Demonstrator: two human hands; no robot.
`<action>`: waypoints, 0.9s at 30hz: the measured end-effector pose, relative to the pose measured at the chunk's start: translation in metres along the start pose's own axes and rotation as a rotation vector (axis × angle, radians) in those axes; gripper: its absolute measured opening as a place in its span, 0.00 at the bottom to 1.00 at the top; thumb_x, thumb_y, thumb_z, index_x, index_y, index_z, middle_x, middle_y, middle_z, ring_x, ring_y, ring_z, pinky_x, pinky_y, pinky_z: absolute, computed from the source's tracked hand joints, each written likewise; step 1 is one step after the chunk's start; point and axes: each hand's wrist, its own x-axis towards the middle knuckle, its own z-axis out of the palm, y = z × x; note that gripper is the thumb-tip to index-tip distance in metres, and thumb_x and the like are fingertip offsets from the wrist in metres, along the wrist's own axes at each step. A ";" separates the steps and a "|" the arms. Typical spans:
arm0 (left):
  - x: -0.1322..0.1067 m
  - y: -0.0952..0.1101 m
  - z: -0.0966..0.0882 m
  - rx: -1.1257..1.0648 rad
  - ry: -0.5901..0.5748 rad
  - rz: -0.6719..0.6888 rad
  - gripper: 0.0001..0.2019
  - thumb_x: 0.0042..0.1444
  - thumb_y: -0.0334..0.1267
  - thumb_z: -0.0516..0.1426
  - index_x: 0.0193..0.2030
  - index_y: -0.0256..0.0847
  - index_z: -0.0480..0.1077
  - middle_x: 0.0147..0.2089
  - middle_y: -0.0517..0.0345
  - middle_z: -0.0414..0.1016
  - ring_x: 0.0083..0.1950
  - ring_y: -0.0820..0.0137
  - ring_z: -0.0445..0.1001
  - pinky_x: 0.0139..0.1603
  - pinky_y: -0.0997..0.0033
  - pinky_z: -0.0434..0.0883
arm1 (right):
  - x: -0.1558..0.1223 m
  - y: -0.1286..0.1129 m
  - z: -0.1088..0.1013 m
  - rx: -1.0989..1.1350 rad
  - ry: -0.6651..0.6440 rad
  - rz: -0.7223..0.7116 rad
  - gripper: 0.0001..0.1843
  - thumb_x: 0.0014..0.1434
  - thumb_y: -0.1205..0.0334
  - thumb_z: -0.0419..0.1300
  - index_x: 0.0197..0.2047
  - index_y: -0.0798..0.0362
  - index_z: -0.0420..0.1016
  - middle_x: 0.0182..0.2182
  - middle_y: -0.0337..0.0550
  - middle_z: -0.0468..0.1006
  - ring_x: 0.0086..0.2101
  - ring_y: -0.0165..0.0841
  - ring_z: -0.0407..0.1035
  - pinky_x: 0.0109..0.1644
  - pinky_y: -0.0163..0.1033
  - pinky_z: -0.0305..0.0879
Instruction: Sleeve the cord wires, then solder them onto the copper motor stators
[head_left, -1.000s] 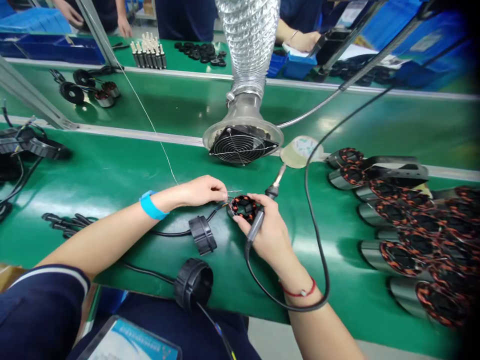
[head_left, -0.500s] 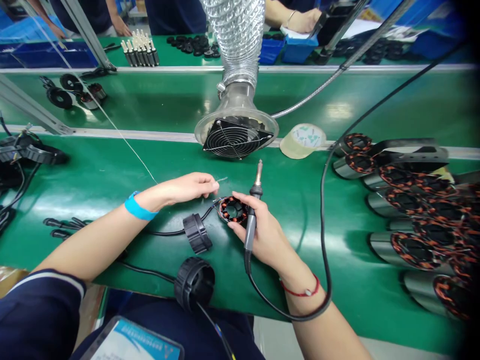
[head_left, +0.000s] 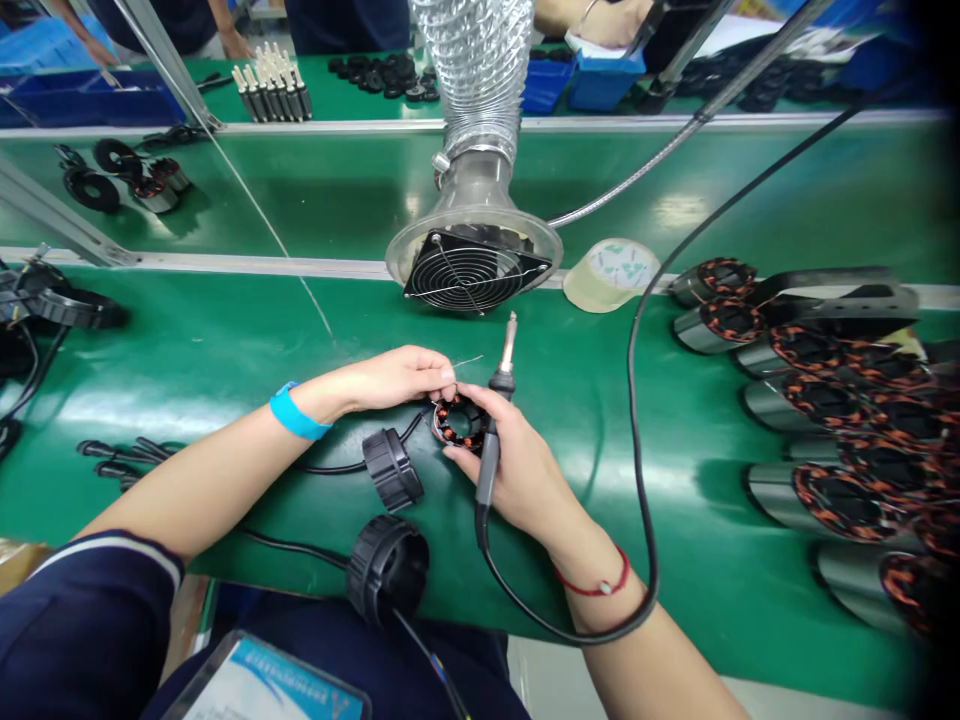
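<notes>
A small motor stator (head_left: 456, 424) with copper windings lies on the green bench in front of me. My right hand (head_left: 517, 470) is closed round a soldering iron (head_left: 495, 420) whose tip points up and away, and its fingers also steady the stator. My left hand (head_left: 397, 378) pinches thin wire at the stator's left edge, fingers pressed together. A black cable runs from the stator to a black round cap (head_left: 391, 468). A second black cap (head_left: 388, 566) sits nearer to me.
A fume-extraction fan (head_left: 471, 268) on a foil duct stands just beyond my hands. A tape roll (head_left: 611, 274) lies to its right. Several wound stators (head_left: 825, 400) are stacked at the right. Black parts (head_left: 45, 300) lie at the left. Other people stand across the far bench.
The soldering iron's tip has swung from leaning right to nearly upright. My hands have drawn closer together over the stator, which has shifted slightly left.
</notes>
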 end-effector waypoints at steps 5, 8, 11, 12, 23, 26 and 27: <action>-0.014 0.001 -0.003 0.201 -0.068 -0.064 0.20 0.63 0.52 0.49 0.35 0.35 0.68 0.28 0.62 0.64 0.28 0.77 0.59 0.31 0.76 0.59 | -0.002 0.007 -0.001 0.009 0.046 0.039 0.35 0.58 0.61 0.62 0.65 0.47 0.53 0.57 0.53 0.70 0.55 0.46 0.68 0.55 0.55 0.70; -0.020 0.002 -0.005 0.258 -0.156 -0.065 0.20 0.63 0.49 0.48 0.32 0.34 0.69 0.31 0.58 0.69 0.33 0.75 0.65 0.36 0.74 0.62 | -0.003 0.008 -0.001 0.007 0.043 0.045 0.35 0.58 0.60 0.62 0.65 0.47 0.52 0.57 0.53 0.69 0.55 0.46 0.68 0.56 0.56 0.69; -0.021 0.002 -0.005 0.259 -0.196 -0.085 0.18 0.62 0.46 0.49 0.32 0.34 0.70 0.34 0.56 0.72 0.36 0.74 0.68 0.39 0.74 0.64 | -0.003 0.007 0.000 -0.002 0.037 0.054 0.35 0.58 0.60 0.62 0.65 0.47 0.52 0.57 0.53 0.69 0.56 0.46 0.67 0.56 0.57 0.68; -0.021 0.002 -0.005 0.262 -0.204 -0.106 0.17 0.62 0.45 0.50 0.32 0.34 0.70 0.33 0.57 0.72 0.36 0.74 0.68 0.39 0.75 0.64 | -0.002 0.007 0.000 -0.006 0.037 0.053 0.35 0.58 0.60 0.62 0.65 0.47 0.52 0.57 0.53 0.69 0.56 0.46 0.67 0.56 0.57 0.68; -0.021 -0.008 0.015 -0.011 -0.175 -0.231 0.09 0.47 0.37 0.59 0.31 0.34 0.76 0.30 0.57 0.75 0.32 0.74 0.68 0.37 0.74 0.63 | 0.000 -0.004 0.001 -0.140 0.061 0.026 0.35 0.59 0.62 0.59 0.67 0.47 0.51 0.53 0.54 0.71 0.49 0.47 0.66 0.50 0.58 0.69; -0.022 -0.005 0.017 -0.016 -0.158 -0.122 0.10 0.50 0.41 0.59 0.31 0.34 0.75 0.31 0.57 0.74 0.33 0.73 0.68 0.39 0.73 0.64 | 0.001 -0.005 0.001 -0.144 0.044 0.023 0.35 0.58 0.63 0.59 0.66 0.46 0.51 0.54 0.53 0.70 0.49 0.47 0.66 0.49 0.58 0.69; -0.023 -0.002 0.014 0.029 -0.160 -0.097 0.11 0.51 0.41 0.58 0.32 0.34 0.74 0.31 0.57 0.73 0.34 0.73 0.67 0.40 0.73 0.64 | 0.001 -0.005 0.001 -0.141 0.041 0.030 0.34 0.58 0.63 0.59 0.66 0.46 0.52 0.53 0.53 0.71 0.49 0.47 0.66 0.49 0.57 0.69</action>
